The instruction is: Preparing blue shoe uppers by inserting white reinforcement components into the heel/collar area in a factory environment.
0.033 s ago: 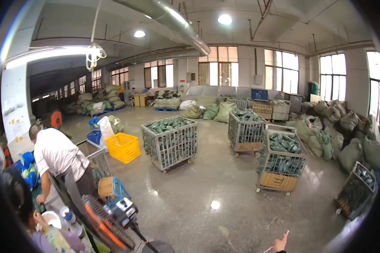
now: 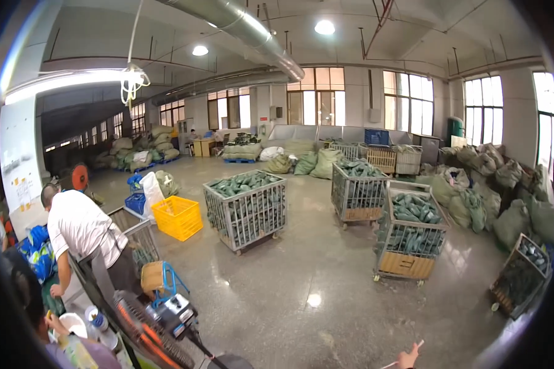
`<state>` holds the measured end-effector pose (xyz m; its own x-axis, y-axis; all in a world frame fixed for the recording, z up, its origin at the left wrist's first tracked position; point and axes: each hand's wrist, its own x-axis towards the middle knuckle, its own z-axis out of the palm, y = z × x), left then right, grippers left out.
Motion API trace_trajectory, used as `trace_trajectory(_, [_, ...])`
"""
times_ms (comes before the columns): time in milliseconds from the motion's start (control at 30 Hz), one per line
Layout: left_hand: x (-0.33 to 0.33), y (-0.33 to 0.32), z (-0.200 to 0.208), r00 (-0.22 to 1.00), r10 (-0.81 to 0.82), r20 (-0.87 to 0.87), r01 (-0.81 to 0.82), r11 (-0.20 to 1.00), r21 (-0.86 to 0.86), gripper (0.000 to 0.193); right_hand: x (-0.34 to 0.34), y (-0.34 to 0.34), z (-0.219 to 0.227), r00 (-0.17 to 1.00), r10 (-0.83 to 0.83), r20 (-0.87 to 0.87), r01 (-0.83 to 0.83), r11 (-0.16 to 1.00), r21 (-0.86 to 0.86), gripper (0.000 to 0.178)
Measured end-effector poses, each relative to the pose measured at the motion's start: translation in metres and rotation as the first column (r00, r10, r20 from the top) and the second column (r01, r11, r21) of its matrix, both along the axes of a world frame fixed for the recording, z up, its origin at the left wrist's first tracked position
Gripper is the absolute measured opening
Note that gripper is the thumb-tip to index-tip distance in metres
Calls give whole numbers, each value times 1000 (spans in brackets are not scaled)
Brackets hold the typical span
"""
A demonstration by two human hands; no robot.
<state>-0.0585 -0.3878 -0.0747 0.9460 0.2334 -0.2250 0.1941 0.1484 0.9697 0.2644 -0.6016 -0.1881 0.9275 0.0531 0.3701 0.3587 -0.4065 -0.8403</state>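
Note:
At the lower edge, right of the middle, my right hand (image 2: 406, 358) comes into view with a dark cuff below it. Its fingers are closed round a thin white stick-like thing (image 2: 419, 344), whose tip pokes out above them; the kind is too small to make out. Beneath the hand there is grey floor, and nothing else is within touch of it. My left hand is out of sight.
Wheeled cages of dark green pieces (image 2: 245, 212) (image 2: 359, 190) (image 2: 410, 232) stand ahead. A tilted-looking cart (image 2: 521, 277) is at right. Left are a yellow crate (image 2: 177, 218), a floor fan (image 2: 151, 332), a bending person (image 2: 86, 224) and another person (image 2: 28, 295). Sacks (image 2: 514, 221) line the right wall.
The whole view has shifted very slightly. My right hand keeps almost the same place and the same hold; the bending person at left has barely moved.

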Motion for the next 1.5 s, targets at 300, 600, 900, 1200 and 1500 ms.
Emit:
trace_trajectory(300, [115,145,19,986,96,136,-88,994,-66,29,51,256,-27,406,710,-575,-907,388,-161,39])
trace_trajectory(600, [155,327,35,927,344,146,-326,550,769,27,6,599,78,-684,535,-496,-666,-178,725,55])
trace_trajectory(900, [104,545,25,424,794,436,-715,-2,700,23,-22,808,51,-769,486,-415,-629,-692,355,34])
trace_trajectory(1200, [34,770,-25,66,977,205,-988,35,153,17,23,998,85,-377,665,-645,-850,28,526,23])
trace_trajectory(1500, [75,993,32,621,777,101,-777,628,-50,36,-58,1239,70,-662,649,-375,-614,-757,-226,14])
